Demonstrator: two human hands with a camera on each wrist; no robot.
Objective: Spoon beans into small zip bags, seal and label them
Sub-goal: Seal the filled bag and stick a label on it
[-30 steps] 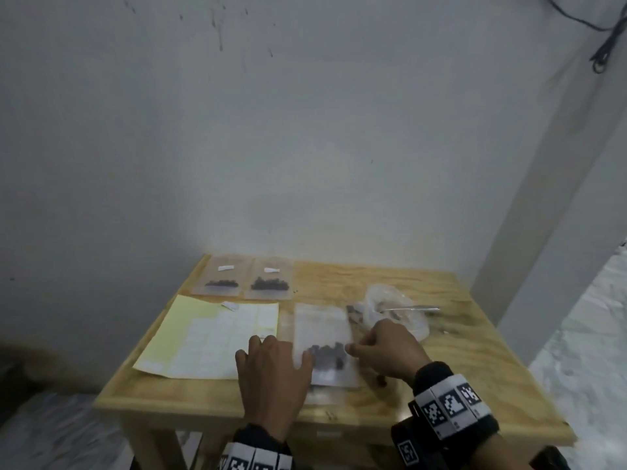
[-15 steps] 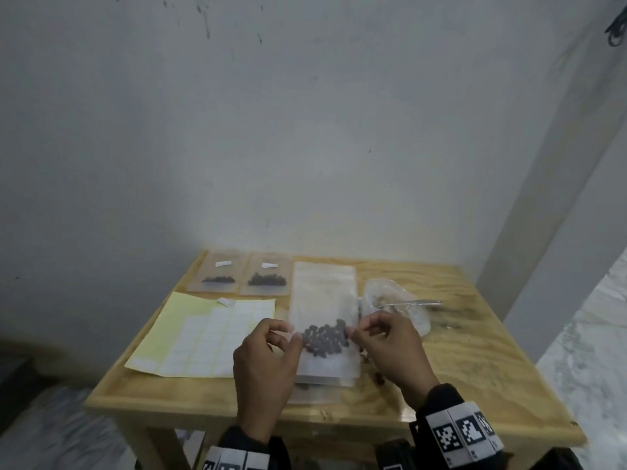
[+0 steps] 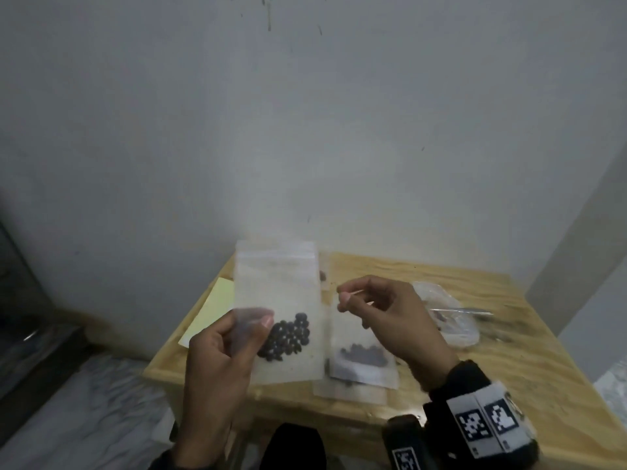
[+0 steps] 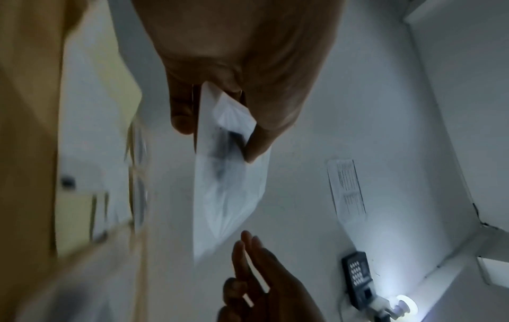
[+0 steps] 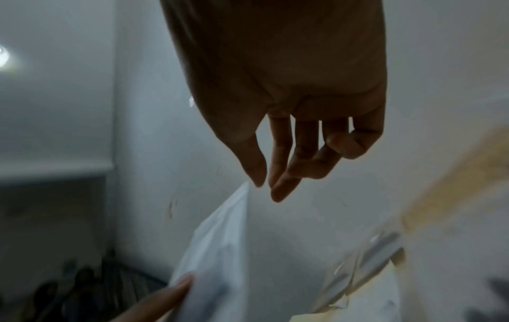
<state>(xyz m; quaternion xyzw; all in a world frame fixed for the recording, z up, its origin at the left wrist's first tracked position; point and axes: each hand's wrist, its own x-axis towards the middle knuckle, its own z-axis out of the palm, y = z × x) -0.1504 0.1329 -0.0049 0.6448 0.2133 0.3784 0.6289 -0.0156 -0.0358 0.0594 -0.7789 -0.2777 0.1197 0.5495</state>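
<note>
The left hand (image 3: 220, 354) held a clear zip bag (image 3: 278, 300) upright above the wooden bench (image 3: 509, 361), thumb in front and fingers behind, pinching its lower left part; a cluster of dark beans (image 3: 286, 337) sat low in the bag, just at 3 o'clock from the thumb. In the left wrist view the same pinch showed, the thumb (image 4: 261, 139) pressing the plastic against the fingers. The right hand (image 3: 390, 317) hovered just at 3 o'clock of the bag, apart from it, its thumb and forefinger tips brought close together and the other fingers loosely curled; whether it gripped anything small I could not tell. Beneath that hand a second bag of beans (image 3: 364, 357) lay flat on the bench. At 3 o'clock lay a crumpled clear bag (image 3: 451, 320) with a metal spoon (image 3: 471, 312) across it. A yellow sheet (image 3: 217, 300) showed at 9 o'clock, behind the raised bag.
</note>
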